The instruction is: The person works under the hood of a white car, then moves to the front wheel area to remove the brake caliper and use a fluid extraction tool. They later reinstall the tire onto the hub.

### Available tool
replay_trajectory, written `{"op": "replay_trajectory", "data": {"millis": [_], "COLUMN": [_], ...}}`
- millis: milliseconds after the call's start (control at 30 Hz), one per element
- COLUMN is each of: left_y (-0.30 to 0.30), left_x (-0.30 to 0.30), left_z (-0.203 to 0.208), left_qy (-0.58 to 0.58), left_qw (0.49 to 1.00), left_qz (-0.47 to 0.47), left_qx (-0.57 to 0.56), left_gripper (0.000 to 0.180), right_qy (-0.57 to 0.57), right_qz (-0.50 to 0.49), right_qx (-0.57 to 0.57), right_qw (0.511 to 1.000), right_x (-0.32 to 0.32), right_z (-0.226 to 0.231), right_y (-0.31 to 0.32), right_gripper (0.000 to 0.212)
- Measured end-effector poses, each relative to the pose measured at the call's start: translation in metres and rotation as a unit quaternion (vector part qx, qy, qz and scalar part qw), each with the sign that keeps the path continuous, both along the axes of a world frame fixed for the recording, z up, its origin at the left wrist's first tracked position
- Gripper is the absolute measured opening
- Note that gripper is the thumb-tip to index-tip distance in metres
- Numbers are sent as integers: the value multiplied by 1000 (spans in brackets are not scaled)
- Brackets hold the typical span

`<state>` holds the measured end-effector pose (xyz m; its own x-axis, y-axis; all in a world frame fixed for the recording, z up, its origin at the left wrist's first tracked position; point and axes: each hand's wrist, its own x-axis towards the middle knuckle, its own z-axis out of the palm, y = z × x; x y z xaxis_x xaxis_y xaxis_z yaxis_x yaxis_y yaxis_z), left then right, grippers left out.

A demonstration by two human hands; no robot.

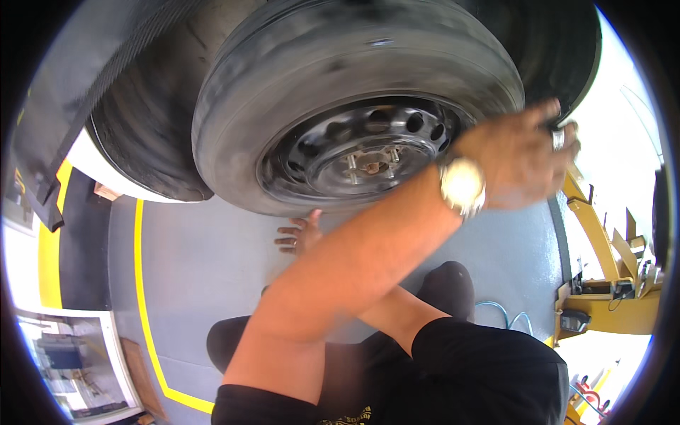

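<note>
- The wheel [354,106] fills the top of the view, from 10 to 2 o'clock: a worn black tyre on a black steel rim [361,152] with round holes and bare studs at its hub.
- The wheel stands tilted, its face turned down toward the camera, its lower edge near the grey floor [205,262].
- The left hand [520,159] lies at 2 o'clock, its forearm crossing the view from the lower middle. It is blurred; the palm lies flat against the tyre's right edge, and the fingers look loosely spread and curled over the tread. A ring shows on one finger.
- A pale watch [462,185] sits on that wrist, just below the rim's right side.
- The right hand [301,234] is at the centre, under the tyre's lowest point. Its fingers are spread and its fingertips touch the rubber from beneath; most of the palm is hidden by the left forearm.
- A second black tyre [152,127] stands behind the wheel at 10 o'clock, touching or just beside it; I cannot tell which.
- A yellow line [142,312] runs down the floor at 8 o'clock and bends toward 6.
- A flat, framed rectangular panel [74,361] with a pale border lies at 8 o'clock, its picture too blurred to read.
- A yellow metal frame [602,262] stands at 3 to 4 o'clock, with a small dark box on its base.
- Black shorts and knees fill 5 to 6 o'clock.
</note>
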<state>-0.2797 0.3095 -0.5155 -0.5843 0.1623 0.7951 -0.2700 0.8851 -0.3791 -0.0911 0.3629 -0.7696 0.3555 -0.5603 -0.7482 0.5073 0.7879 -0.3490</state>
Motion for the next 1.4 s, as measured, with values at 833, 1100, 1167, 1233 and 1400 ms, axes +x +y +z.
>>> {"op": "replay_trajectory", "data": {"millis": [833,1100,1167,1233,1400], "left_y": [23,26,11,30,46], "left_x": [150,155,177,144,118], "left_z": [-205,-200,-226,-203,-186], "left_qy": [196,194,206,171,139], "left_qw": [869,853,858,837,842], "left_qz": [444,470,435,491,499], "left_qx": [91,119,182,169,154], "left_gripper": [106,103,102,104,93], "right_qy": [379,558,637,709,885], "right_qz": [15,-98,-142,-219,-288], "right_qx": [-212,-113,-56,-34,-44], "right_qw": [901,816,755,669,364], "right_x": [-355,-481,-529,-591,-760], "right_z": [-73,-65,-55,-46,53], "right_y": [103,198,235,279,325], "right_gripper": [65,51,48,43,18]}}
